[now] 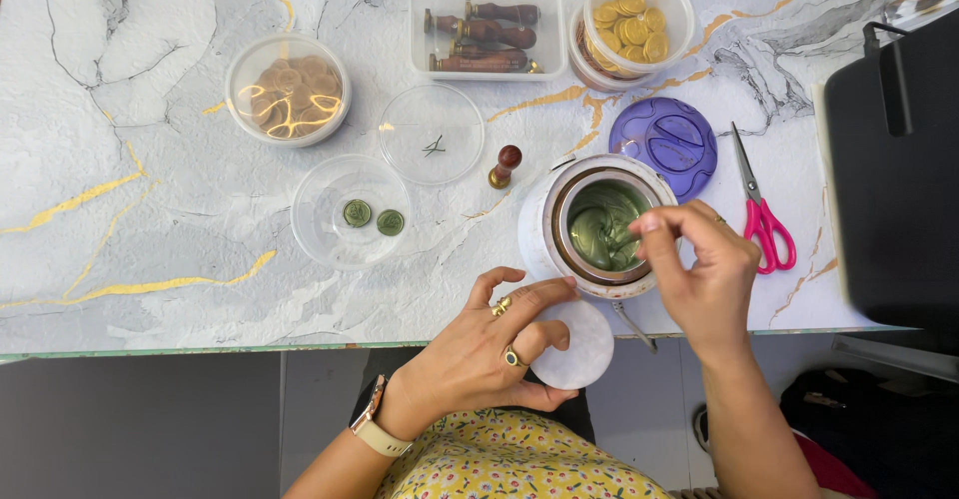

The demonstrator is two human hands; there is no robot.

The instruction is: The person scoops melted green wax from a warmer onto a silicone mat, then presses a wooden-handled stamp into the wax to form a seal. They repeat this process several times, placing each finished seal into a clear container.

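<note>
Hands at the table's near edge. Left hand (489,349) is curled around a white round disc (577,347), held just below the white melting pot (597,224). Right hand (699,269) is pinched narrow over green wax (602,224); whether anything is held cannot be told.

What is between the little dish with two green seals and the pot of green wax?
A small stamp with a dark red wooden handle stands there on the marble table, between the dish and the pot, in the head view.
</note>
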